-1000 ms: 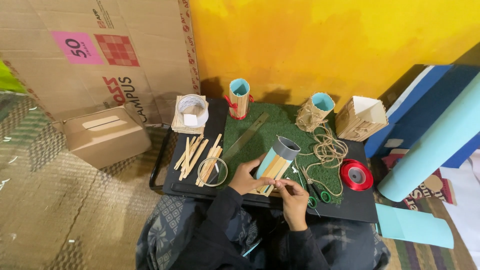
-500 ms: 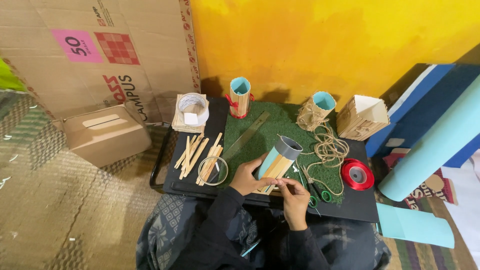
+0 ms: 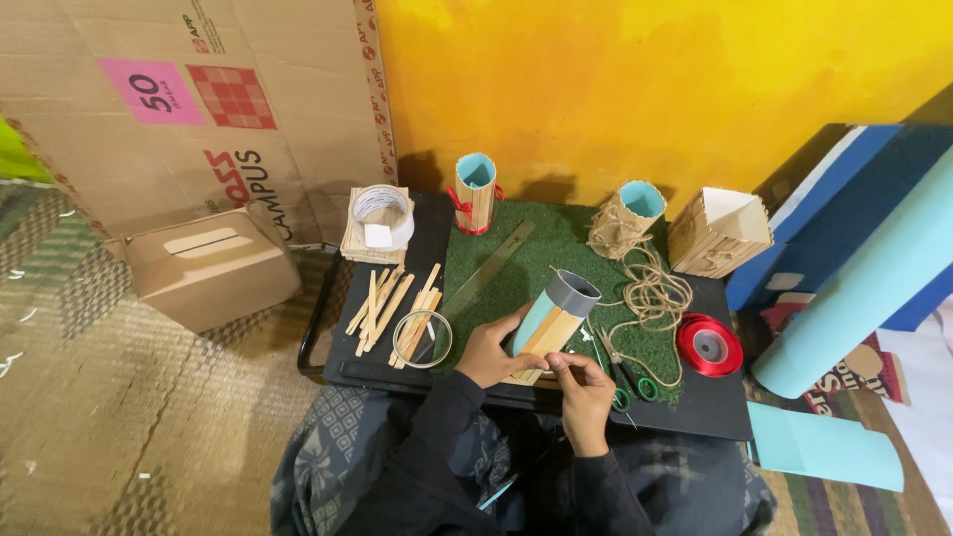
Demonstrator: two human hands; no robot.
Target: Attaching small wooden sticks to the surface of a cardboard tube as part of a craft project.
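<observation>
A grey tube (image 3: pixel 558 310) wrapped in light blue paper, with wooden craft sticks along its side, lies tilted on the green mat (image 3: pixel 506 256). My left hand (image 3: pixel 488 349) grips the tube's lower left side. My right hand (image 3: pixel 582 389) pinches a wooden stick at the tube's bottom end. Loose wooden sticks (image 3: pixel 389 303) lie on the black table just left of my left hand, beside a clear tape ring (image 3: pixel 422 338).
A clear ruler (image 3: pixel 490 269), twine (image 3: pixel 653 294), green-handled scissors (image 3: pixel 627 378) and a red ribbon spool (image 3: pixel 709 344) lie around the tube. Two stick-covered cups (image 3: pixel 475 193) (image 3: pixel 629 213) and a stick box (image 3: pixel 719 230) stand at the back. White tape roll (image 3: pixel 381 220), cardboard box (image 3: pixel 210 265) left, blue paper roll (image 3: pixel 866 288) right.
</observation>
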